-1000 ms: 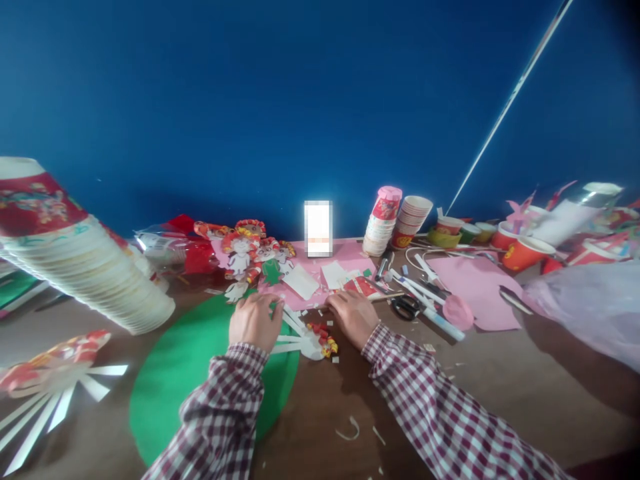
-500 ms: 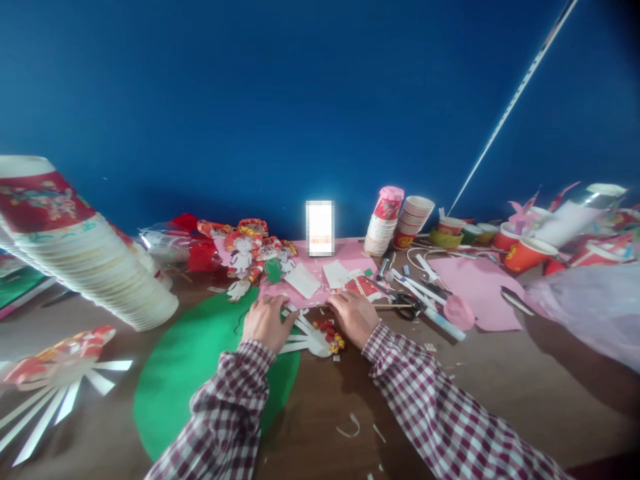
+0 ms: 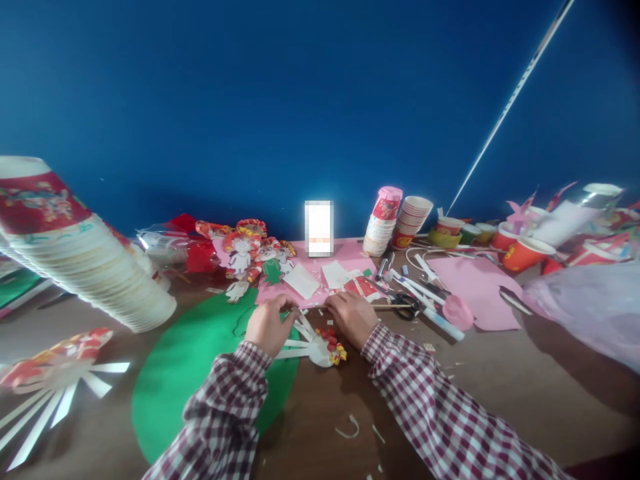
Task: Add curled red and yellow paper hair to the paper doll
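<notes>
Both hands down on the surface [image 3: 450,400]! The left hand [image 3: 267,325] pinches the white strips of the cut paper cup [image 3: 315,343], lying at the green paper disc [image 3: 200,373] right edge; the right hand [image 3: 353,317] is curled just beyond it, its grip hidden, so I cannot tell. My worry: those thin strips could tear or crease under a hard pinch. Count: one green disc, one pair of scissors [image 3: 406,305] to the right, two cup stacks [image 3: 397,220] far off.

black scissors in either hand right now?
No. The black-handled scissors lie on the brown wooden table, right of the right hand; the left hand pinches white paper strips.
</notes>
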`<state>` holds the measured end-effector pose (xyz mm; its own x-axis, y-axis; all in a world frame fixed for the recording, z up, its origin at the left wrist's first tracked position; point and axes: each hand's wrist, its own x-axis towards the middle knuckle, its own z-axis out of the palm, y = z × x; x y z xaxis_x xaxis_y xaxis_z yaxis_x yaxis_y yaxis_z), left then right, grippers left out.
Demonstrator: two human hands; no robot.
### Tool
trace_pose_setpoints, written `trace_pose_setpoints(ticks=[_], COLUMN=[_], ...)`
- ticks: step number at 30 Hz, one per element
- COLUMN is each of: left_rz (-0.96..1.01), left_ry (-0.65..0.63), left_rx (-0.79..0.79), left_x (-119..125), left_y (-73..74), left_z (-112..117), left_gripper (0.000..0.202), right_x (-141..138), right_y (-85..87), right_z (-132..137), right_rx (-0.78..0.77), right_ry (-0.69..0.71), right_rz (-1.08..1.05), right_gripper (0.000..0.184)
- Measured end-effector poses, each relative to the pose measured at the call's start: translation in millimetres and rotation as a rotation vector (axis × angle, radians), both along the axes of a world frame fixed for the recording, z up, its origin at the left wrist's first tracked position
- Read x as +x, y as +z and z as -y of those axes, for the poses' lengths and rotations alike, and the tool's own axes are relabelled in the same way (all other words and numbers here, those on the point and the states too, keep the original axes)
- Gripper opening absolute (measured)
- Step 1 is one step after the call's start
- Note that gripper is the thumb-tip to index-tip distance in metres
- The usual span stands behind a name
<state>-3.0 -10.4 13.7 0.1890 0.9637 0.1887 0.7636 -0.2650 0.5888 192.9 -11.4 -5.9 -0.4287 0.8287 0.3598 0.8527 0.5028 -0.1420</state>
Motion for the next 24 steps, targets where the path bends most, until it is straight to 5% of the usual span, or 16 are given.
trace_pose_setpoints(ticks=[7,16,24], left_rz=[0.407,0.156,0.211], left_ry=[-0.141,-0.162,-0.264], left_rx=[-0.04,-0.037,-0.166], left_x=[8,11,11], left_y=[2.9,-7.2,-9.7], left_z=[3,6,6], left_gripper=[0.021,0.02,0.032], right_x=[-1,-3,-3], right_y=[2.0,4.9,4.6], right_z=[2,6,6], right_rx=[-0.008,-0.021,-0.033], right_ry=[0.001,0.004,-0.022], right_rz=[0.009,-0.021,-0.028], right_gripper=[0.018,0.019,0.018])
